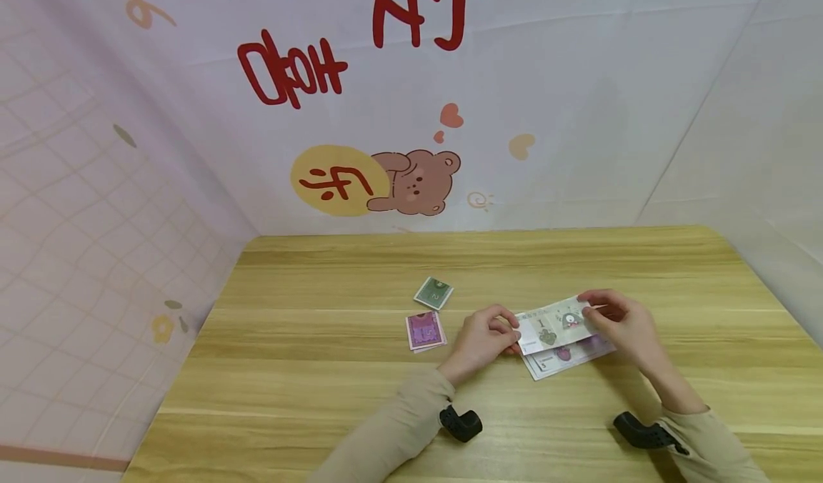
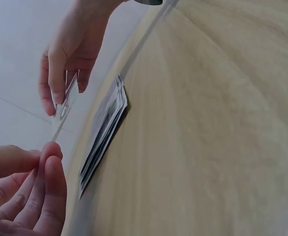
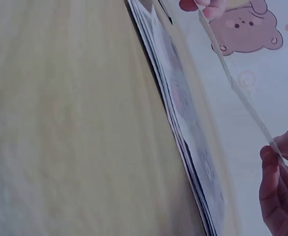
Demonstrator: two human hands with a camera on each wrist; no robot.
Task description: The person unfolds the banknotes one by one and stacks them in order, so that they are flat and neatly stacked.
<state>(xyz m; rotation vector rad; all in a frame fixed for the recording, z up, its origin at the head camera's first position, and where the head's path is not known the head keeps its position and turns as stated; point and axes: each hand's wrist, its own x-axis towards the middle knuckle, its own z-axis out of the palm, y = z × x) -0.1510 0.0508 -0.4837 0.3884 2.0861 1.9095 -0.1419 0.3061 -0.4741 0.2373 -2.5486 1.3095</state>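
A pale play banknote (image 1: 546, 326) marked 1 is stretched flat between the two hands, raised over a stack of notes (image 1: 546, 366) on the table. My left hand (image 1: 486, 336) pinches its left end between thumb and fingers. At the other end, my right hand (image 1: 620, 326) pinches the upper right corner. The stack, whose top note is pink and purple, shows several layered edges in the right wrist view, and the raised note (image 3: 237, 91) appears there nearly edge-on. In the left wrist view the stack (image 2: 104, 130) lies below and beside the pinched note.
Left of the hands lie a small green folded-looking note pile (image 1: 434, 294) and a purple one (image 1: 425, 330) on the wood-grain table (image 1: 308, 390). A white printed cloth (image 1: 579, 168) with a bear hangs behind the table's back edge. Black wrist mounts (image 1: 460, 424) sit at both sleeves.
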